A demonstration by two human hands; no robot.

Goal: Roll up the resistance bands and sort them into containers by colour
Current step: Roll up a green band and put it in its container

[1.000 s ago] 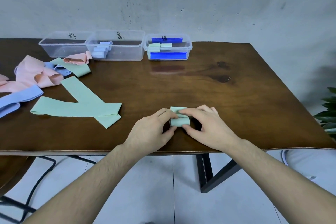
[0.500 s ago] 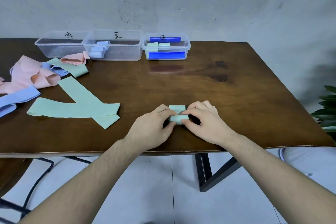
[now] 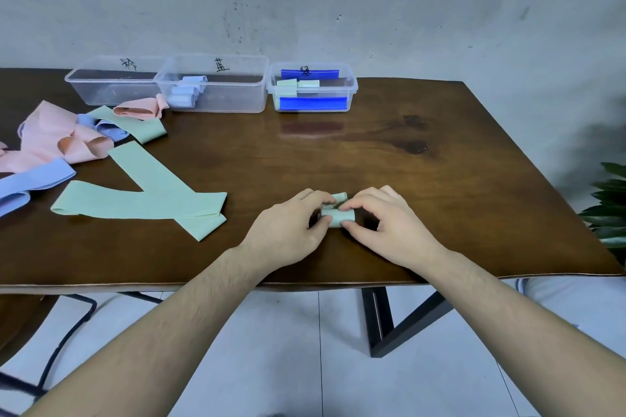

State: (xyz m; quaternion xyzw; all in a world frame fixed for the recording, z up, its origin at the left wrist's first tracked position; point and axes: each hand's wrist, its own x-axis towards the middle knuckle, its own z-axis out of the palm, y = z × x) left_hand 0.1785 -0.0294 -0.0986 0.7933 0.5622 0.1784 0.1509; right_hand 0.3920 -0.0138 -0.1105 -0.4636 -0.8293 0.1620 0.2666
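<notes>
A pale green band roll (image 3: 337, 215) lies on the brown table (image 3: 406, 162) near its front edge. My left hand (image 3: 288, 230) pinches its left end and my right hand (image 3: 389, 227) pinches its right end, thumbs in front, fingers over the top. Only a short tail of the band shows behind the roll. Two flat green bands (image 3: 145, 196) lie crossed to the left. At the back stand three clear containers: left one (image 3: 108, 85) with no bands visible, the middle one (image 3: 216, 88) with light blue rolls, the right one (image 3: 311, 88) with green rolls.
Pink bands (image 3: 54, 142) and light blue bands (image 3: 30, 179) lie heaped at the table's left edge, with another green band (image 3: 135, 125) near the containers. A plant (image 3: 609, 206) stands off the table's right side. Tiled floor and a black table leg (image 3: 382, 322) show below.
The green band's flat tail has shortened as the roll turned away from me under both hands; the roll is thicker now.
</notes>
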